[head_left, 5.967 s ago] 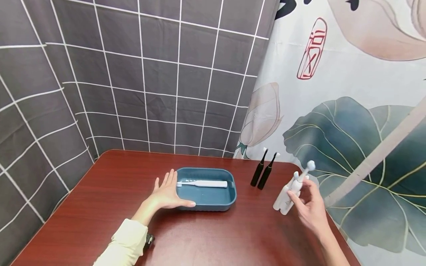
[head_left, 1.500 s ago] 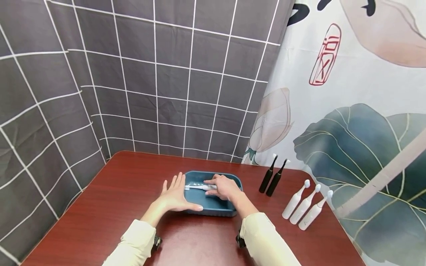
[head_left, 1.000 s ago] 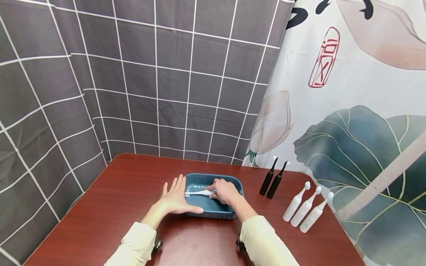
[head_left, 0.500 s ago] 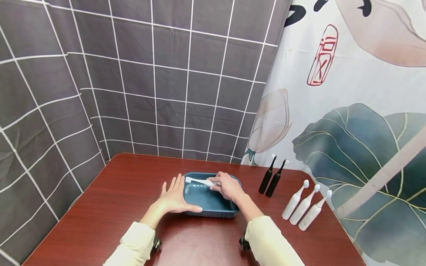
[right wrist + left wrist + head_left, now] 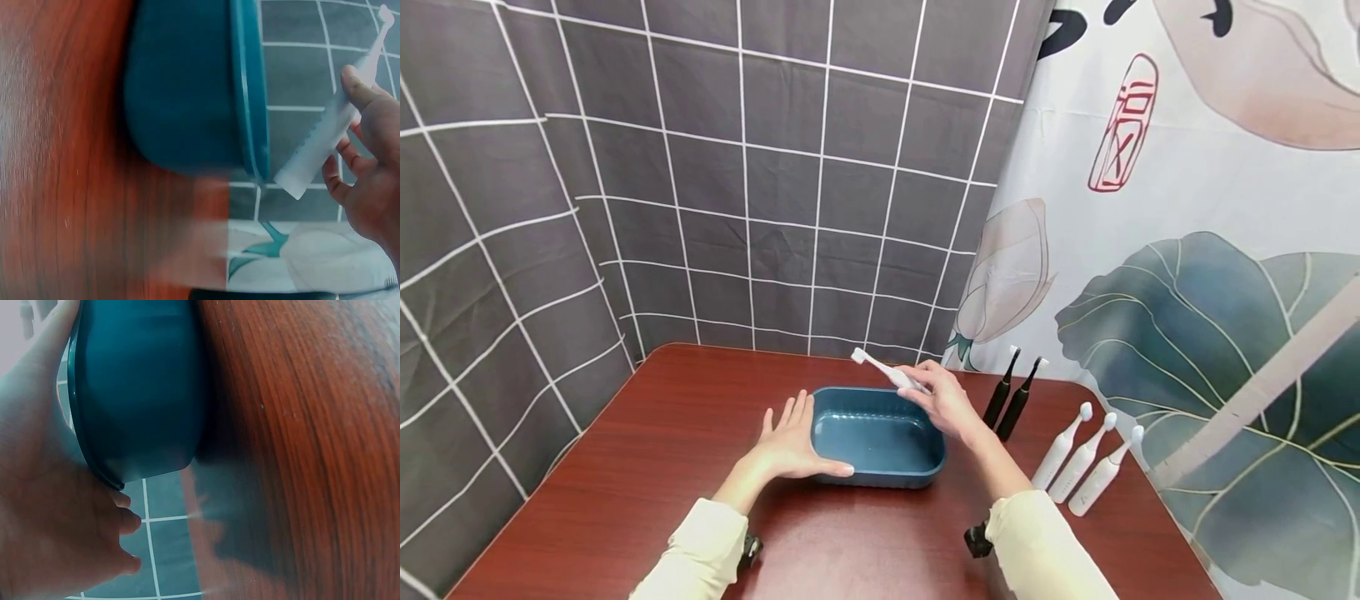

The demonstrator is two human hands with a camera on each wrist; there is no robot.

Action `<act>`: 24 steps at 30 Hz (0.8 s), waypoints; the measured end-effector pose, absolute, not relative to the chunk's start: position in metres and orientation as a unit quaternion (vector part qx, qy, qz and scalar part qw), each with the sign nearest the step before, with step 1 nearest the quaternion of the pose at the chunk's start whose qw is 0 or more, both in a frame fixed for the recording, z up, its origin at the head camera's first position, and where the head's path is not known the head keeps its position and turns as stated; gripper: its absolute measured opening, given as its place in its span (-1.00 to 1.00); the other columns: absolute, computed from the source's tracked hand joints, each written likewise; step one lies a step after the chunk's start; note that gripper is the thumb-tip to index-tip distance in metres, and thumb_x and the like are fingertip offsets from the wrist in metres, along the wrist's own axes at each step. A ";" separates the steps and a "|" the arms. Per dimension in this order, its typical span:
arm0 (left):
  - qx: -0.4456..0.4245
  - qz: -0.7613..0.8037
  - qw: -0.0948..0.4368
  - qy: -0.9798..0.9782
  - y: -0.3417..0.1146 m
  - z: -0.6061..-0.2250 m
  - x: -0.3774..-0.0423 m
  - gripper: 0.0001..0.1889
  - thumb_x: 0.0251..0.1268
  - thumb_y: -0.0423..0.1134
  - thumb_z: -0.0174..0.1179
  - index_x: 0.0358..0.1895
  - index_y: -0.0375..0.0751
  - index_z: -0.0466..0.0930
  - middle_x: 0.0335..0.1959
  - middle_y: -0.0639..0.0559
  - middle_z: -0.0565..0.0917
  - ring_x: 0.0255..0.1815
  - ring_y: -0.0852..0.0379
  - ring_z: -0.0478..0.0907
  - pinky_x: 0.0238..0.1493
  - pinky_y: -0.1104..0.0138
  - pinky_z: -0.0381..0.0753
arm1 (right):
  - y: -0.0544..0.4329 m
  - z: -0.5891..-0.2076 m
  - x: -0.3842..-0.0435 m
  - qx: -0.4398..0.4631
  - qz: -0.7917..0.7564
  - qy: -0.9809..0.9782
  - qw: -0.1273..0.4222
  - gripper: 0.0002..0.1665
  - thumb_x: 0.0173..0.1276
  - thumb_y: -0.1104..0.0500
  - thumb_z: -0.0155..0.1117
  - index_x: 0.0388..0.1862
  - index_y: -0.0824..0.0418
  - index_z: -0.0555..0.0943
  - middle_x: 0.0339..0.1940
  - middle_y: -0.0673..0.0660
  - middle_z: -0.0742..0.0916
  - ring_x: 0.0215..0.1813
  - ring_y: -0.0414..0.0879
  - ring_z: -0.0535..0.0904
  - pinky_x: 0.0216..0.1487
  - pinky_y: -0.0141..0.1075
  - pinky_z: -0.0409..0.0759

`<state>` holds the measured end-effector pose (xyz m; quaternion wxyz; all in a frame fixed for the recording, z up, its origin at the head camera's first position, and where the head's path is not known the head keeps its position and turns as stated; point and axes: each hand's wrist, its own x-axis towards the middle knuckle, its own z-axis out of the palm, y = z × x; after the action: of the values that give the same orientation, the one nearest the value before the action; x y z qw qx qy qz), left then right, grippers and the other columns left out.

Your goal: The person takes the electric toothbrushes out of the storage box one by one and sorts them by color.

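A white electric toothbrush (image 5: 891,374) is pinched in my right hand (image 5: 946,403), above the back right rim of a blue plastic basin (image 5: 880,477). Its brush head points up and left. In the right wrist view the thumb and fingers grip the toothbrush handle (image 5: 322,147) well clear of the basin wall (image 5: 181,87). My left hand (image 5: 786,446) rests at the basin's left end, fingers spread and straight, thumb along the front rim. The left wrist view shows that hand (image 5: 62,512) against the basin's rim. Nothing lies inside the basin.
Three white electric toothbrushes (image 5: 1081,462) stand in a row at the right of the red-brown table (image 5: 850,550). Behind them, two black toothbrushes (image 5: 1015,408) stand upright, partly hidden by my right hand and forearm. A grey checked curtain (image 5: 775,183) hangs behind the table.
Six seconds ago my right hand held a white toothbrush at the right, where three now stand. Since then it has gripped the toothbrush in the basin and lifted it out. The left hand stays put.
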<state>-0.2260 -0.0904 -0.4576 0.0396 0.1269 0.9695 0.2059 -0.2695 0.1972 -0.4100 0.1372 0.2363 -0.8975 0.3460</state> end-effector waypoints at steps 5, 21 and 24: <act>0.128 0.208 0.042 0.969 -0.090 -0.458 -0.226 0.59 -0.44 0.70 0.29 0.60 -0.36 -0.13 0.63 -0.26 -0.10 0.61 -0.25 -0.16 0.47 -0.26 -0.30 | 0.220 -0.405 -0.260 0.224 0.391 -0.879 0.158 -0.56 0.29 0.20 0.47 0.17 0.10 0.71 -0.17 0.08 0.65 -0.22 -0.05 0.55 -0.23 -0.26 0.56; 0.128 0.213 0.054 0.967 -0.091 -0.454 -0.226 0.60 -0.42 0.70 0.28 0.61 -0.35 -0.17 0.64 -0.26 -0.14 0.62 -0.26 -0.19 0.47 -0.25 -0.34 | 0.286 -0.389 -0.192 0.140 0.427 -0.860 0.242 -0.52 0.28 0.24 0.48 0.19 0.19 0.68 -0.19 0.14 0.74 -0.25 -0.13 0.59 -0.30 -0.42 0.58; 0.129 0.212 0.055 0.967 -0.091 -0.456 -0.227 0.60 -0.43 0.72 0.27 0.61 -0.34 -0.18 0.64 -0.25 -0.15 0.62 -0.26 -0.20 0.47 -0.25 -0.36 | 0.302 -0.385 -0.175 0.118 0.425 -0.860 0.255 -0.49 0.27 0.23 0.49 0.23 0.17 0.67 -0.13 0.15 0.76 -0.26 -0.22 0.59 -0.32 -0.49 0.55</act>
<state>-0.2268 -0.0907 -0.4560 0.0546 0.1291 0.9671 0.2125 -0.1747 0.3016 -0.3846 0.2554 0.1185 -0.8602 0.4251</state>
